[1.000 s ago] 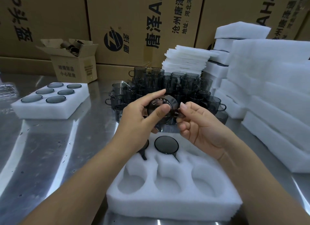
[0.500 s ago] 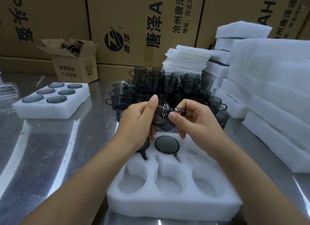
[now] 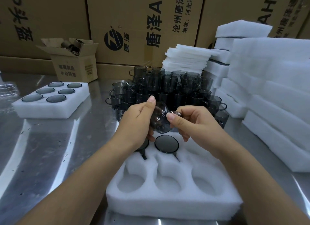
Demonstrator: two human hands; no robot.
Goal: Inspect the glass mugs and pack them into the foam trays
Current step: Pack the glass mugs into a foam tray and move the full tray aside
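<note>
Tilted smoky mug [image 3: 160,120] above foam tray [image 3: 172,191]

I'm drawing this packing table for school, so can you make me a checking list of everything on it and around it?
Surface: shiny steel table, reflecting light.
Job's things: smoky dark glass mug held up in both hands; white six-pocket foam tray in front, with two packed mugs in its far row and its three near pockets empty; filled foam tray at left holding six; heap of unpacked mugs behind.
Clutter: small open cardboard box; crumpled clear plastic at the left edge.
Grippers: left hand grips the mug's body; right hand pinches its handle side.
Cables: nothing seen.
Surroundings: big printed brown cartons; stacked white foam blocks at right.
</note>
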